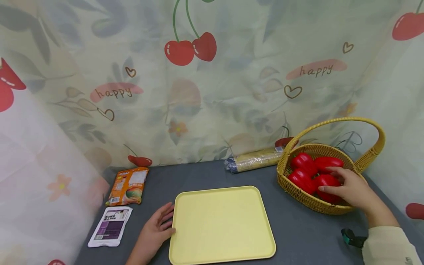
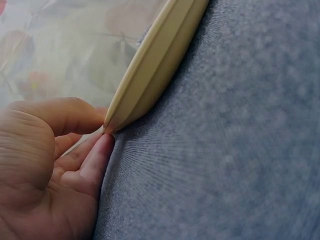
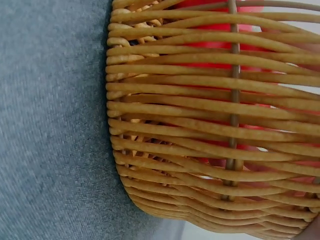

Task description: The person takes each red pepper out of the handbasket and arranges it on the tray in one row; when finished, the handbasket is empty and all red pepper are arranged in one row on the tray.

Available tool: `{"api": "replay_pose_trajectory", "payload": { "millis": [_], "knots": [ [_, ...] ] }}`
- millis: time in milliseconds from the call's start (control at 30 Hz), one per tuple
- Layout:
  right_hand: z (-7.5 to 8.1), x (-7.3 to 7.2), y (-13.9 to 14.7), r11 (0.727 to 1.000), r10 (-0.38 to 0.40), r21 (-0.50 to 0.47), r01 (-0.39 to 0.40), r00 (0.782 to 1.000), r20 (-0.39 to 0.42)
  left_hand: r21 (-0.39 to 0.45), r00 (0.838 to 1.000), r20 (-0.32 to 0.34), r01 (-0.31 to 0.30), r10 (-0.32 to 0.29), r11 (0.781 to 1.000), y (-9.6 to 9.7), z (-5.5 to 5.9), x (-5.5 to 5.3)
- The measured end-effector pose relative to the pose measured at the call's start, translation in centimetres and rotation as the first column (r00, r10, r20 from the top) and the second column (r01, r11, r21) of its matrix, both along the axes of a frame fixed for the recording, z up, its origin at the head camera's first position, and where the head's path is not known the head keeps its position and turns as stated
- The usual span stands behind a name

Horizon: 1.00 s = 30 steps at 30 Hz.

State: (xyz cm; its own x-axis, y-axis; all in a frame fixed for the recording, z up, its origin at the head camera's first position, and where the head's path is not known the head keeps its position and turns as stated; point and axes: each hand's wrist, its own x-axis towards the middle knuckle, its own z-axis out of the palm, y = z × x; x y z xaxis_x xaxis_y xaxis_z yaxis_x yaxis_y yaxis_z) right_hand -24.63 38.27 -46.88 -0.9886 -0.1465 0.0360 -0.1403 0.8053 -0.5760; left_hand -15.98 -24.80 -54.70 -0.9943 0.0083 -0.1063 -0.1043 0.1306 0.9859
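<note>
My left hand [image 1: 154, 230] is at the left edge of a pale yellow tray [image 1: 222, 224], which lies flat on the table. In the left wrist view the thumb [image 2: 75, 116] and fingertips pinch the tray's rim [image 2: 150, 65]. My right hand [image 1: 352, 187] reaches into a wicker basket [image 1: 308, 200] with an arched handle. Its thumb and fingers grip the front right red bell pepper [image 1: 328, 197]; several more red bell peppers [image 1: 303, 163] lie around it. The basket's weave [image 3: 200, 110] fills much of the right wrist view and mostly hides the fingers.
An orange food packet [image 1: 128, 186] and a white and purple pouch [image 1: 110, 226] lie to the left. Along the back, a clear-wrapped straw-coloured roll [image 1: 255, 160] rests beside the basket. A dark strap [image 1: 352, 238] is near the right sleeve. Printed curtains surround the grey table.
</note>
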Motion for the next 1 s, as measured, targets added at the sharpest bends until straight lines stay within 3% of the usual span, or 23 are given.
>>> {"api": "replay_pose_trajectory", "payload": {
  "millis": [167,333,500,700,1000],
  "knots": [
    [0.2,0.1,-0.2,0.998,-0.017,0.062,0.014,0.999,0.051,-0.006,1.000,-0.001,-0.006,0.006,1.000,0.0,0.1,0.1],
    [-0.1,0.7,-0.5,0.997,-0.029,0.070,0.028,1.000,0.001,0.011,1.000,-0.009,-0.001,0.001,1.000,0.0,0.1,0.2],
    [-0.6,1.9,-1.0,0.993,-0.116,-0.045,0.111,0.987,-0.111,0.009,1.000,0.005,-0.001,0.001,1.000,0.0,0.1,0.4],
    [-0.6,2.6,-1.3,0.960,-0.221,-0.218,0.177,0.955,-0.197,0.009,1.000,-0.004,-0.006,0.006,1.000,0.0,0.2,0.4],
    [0.3,2.9,-1.5,0.963,-0.199,-0.227,0.144,0.949,-0.243,0.013,1.000,-0.009,-0.008,0.008,1.000,0.1,0.1,0.1]
  ]
}}
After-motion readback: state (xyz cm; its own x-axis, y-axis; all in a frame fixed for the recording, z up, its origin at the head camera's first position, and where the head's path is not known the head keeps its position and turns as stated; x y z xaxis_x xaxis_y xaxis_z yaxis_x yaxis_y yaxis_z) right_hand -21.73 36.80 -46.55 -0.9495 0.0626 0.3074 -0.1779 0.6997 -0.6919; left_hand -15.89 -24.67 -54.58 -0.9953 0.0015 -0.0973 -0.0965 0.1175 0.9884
